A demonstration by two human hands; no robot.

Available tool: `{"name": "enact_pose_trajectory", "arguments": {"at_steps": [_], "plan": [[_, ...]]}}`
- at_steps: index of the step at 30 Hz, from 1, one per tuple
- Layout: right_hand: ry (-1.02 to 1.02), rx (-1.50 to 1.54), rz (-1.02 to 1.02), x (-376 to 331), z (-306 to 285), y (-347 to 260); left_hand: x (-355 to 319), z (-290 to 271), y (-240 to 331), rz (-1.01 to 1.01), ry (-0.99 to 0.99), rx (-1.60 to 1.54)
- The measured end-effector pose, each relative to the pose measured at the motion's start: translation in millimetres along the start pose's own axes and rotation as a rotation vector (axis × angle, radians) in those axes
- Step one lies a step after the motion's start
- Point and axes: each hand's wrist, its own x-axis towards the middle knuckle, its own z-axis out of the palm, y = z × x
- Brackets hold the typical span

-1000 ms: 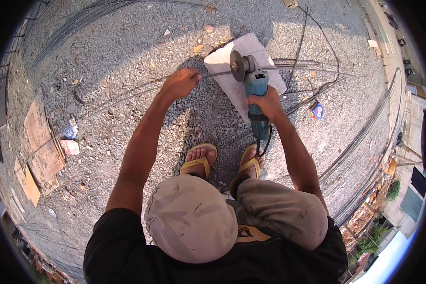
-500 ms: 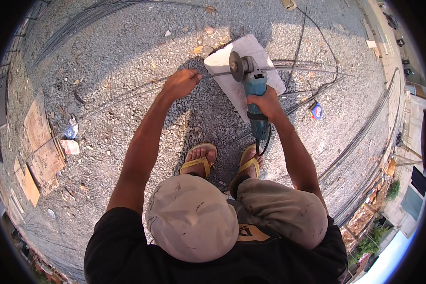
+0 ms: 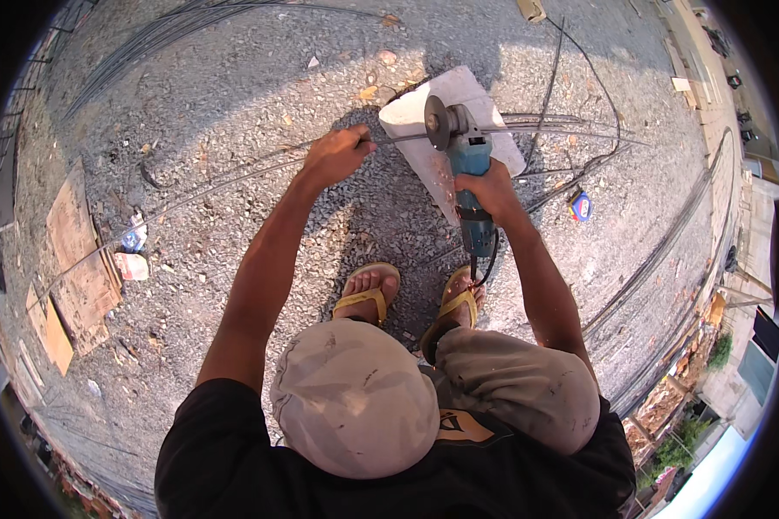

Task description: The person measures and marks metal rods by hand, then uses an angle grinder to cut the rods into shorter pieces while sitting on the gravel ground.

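Cutting underway: my left hand (image 3: 337, 156) is gripping the steel rod (image 3: 234, 177), right hand (image 3: 486, 189) clenching the angle grinder (image 3: 469, 164); rod looks unsevered over the white slab (image 3: 493, 112).

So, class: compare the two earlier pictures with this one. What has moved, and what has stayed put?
Almost nothing has visibly moved. The left hand still grips the thin steel rod, and the right hand still holds the blue angle grinder with its disc at the rod over the white slab. Both feet stay planted.
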Motion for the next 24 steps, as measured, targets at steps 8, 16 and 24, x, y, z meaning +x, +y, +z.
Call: {"name": "enact_pose_trajectory", "arguments": {"at_steps": [8,16,24], "plan": [[0.002,0.020,-0.015,-5.6,6.8,-7.8,-0.7,7.5,-10.1,0.060,0.078,0.065],[0.023,-0.004,-0.025,-0.5,5.7,3.5,-2.3,7.8,-7.2,0.094,0.095,0.061],[0.015,-0.032,-0.007,-2.7,5.1,5.6,-1.7,13.3,-12.3,0.127,0.163,0.093]]}}
